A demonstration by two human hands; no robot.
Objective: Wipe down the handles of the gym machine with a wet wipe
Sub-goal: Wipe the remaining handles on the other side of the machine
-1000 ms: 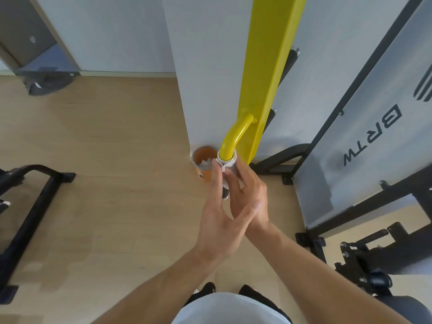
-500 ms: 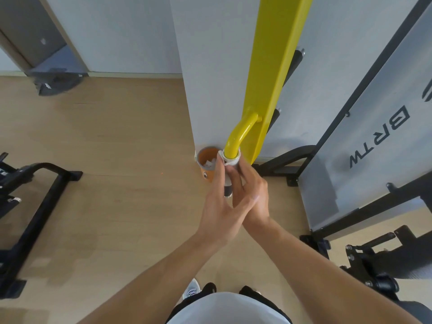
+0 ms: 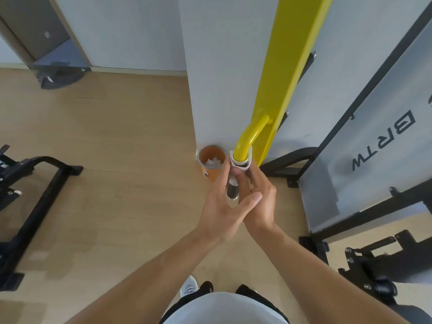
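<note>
together both hands wrap the wet wipe [image 3: 242,165] round the handle [image 3: 233,187]

Pale wood floor [image 3: 98,141], grey-white walls [image 3: 131,29], white pillar [image 3: 222,66], dark doorway [image 3: 35,24] far left

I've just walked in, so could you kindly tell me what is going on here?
A person is wiping a gym machine's handle. Both hands, the left hand and right hand, hold a white wet wipe wrapped round the top of the black grip, just below the curved yellow metal handle bar. An orange cylindrical wipe canister stands open on the wooden floor beside it.
</note>
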